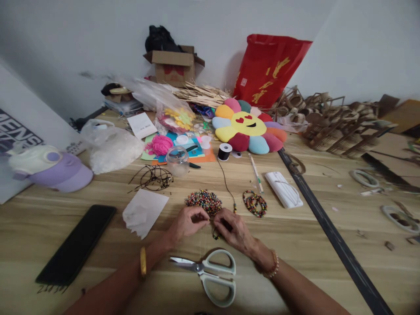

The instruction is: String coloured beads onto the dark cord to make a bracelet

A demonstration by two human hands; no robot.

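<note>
My left hand (190, 222) is pinched at the fingertips, with a tiny bead-like thing between thumb and forefinger. Close beside it, my right hand (235, 229) pinches a black cord; its exact grip is partly hidden by the fingers. The cord (226, 178) runs back to a spool (225, 151), and a few beads on it show by my right knuckles. A pile of multicoloured beads (204, 200) lies just beyond both hands. To the right rests a coil of strung beads (255, 204). Scissors (210, 273) with pale handles lie partly opened below my hands.
On the left are a black phone (77, 243), torn white paper (144, 213) and tangled black cord (152, 177). A clear jar (177, 161), pink yarn (160, 145) and a flower cushion (248, 126) stand behind. A white box (283, 189) and a dark strip (323, 218) lie right.
</note>
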